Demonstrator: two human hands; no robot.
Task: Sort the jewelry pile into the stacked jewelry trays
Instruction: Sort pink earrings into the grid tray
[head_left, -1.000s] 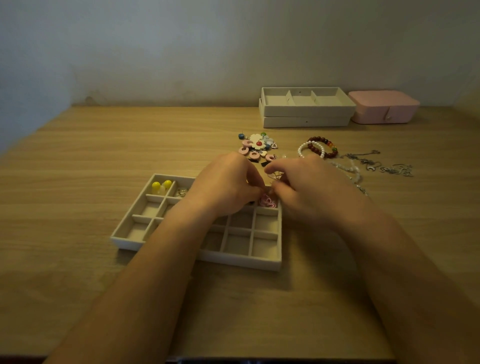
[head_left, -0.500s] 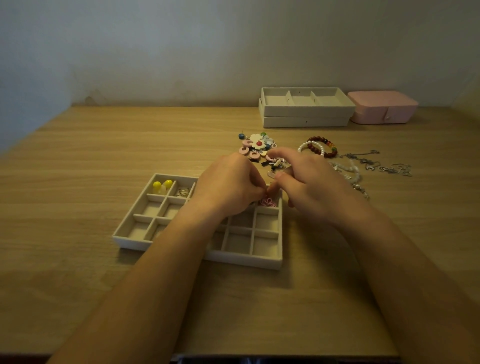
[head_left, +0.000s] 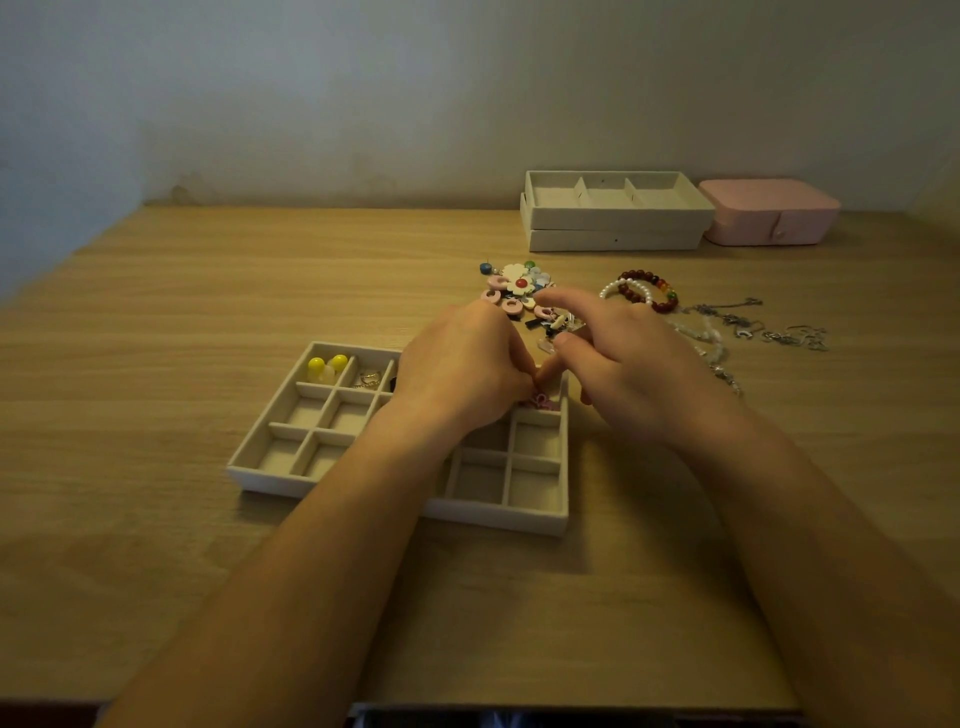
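Observation:
A cream tray (head_left: 270, 479) with many small compartments lies in front of me. It holds yellow ball earrings (head_left: 325, 366), a small silver piece (head_left: 369, 378) and a pink charm (head_left: 541, 401) at its far right corner. My left hand (head_left: 462, 364) hovers over the tray's far side with curled fingers. Its tips are right at the pink charm, and I cannot see whether they grip anything. My right hand (head_left: 628, 364) reaches over the jewelry pile (head_left: 519, 288) of pink rings and a white flower. Its forefinger and thumb are spread apart above small pieces.
Two stacked cream trays (head_left: 618, 224) sit at the back, with a pink box (head_left: 769, 218) to their right. Bead bracelets (head_left: 649, 291) and silver chains (head_left: 753, 327) lie right of the pile. The table's near edge is close below my forearms.
My right hand left the pinch it shared with my left over the pink charm and moved up to the pile, its fingers spreading. My left hand stayed put.

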